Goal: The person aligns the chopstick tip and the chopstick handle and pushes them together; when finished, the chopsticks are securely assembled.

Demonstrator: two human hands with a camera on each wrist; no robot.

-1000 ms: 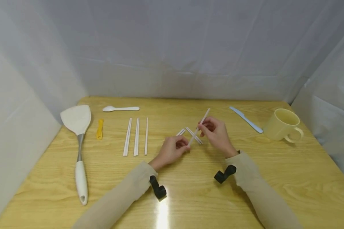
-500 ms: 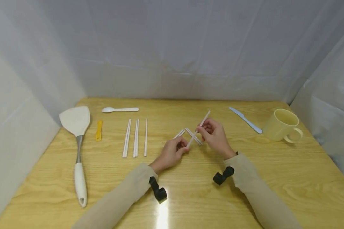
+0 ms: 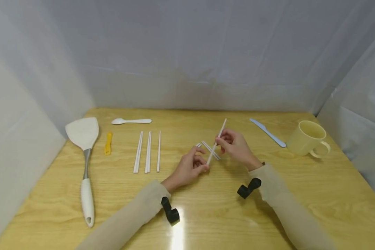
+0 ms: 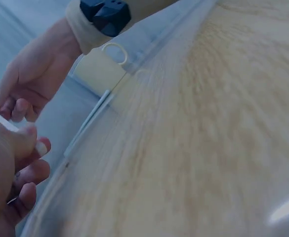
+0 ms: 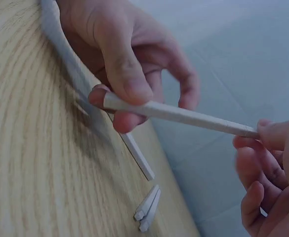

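From the head view, both hands are up over the middle of the pale wooden table (image 3: 268,205), sharing 1 thin white chopstick (image 3: 217,140) that slants away from the person: the left hand (image 3: 189,169) pinches its near end between thumb and fingertips, and the right hand (image 3: 235,147) pinches it further along, fingers curled. Under them lie a few loose white chopsticks (image 3: 210,150), crossed on the wood. To the left, 3 more white chopsticks in a row (image 3: 147,151), a small yellow plastic tool (image 3: 108,143), a white spatula with a steel neck (image 3: 85,152) and a white spoon (image 3: 131,121); to the right, a pale blue plastic knife (image 3: 267,132) and a cream-yellow mug (image 3: 307,137). The left wrist view is blurred but shows the left hand's fingers (image 4: 23,163) curled around the stick's end (image 4: 3,122), the other hand just beyond. The right wrist view shows the stick (image 5: 184,114) held clear of the table, gripped at each end by a thumb and fingertip.
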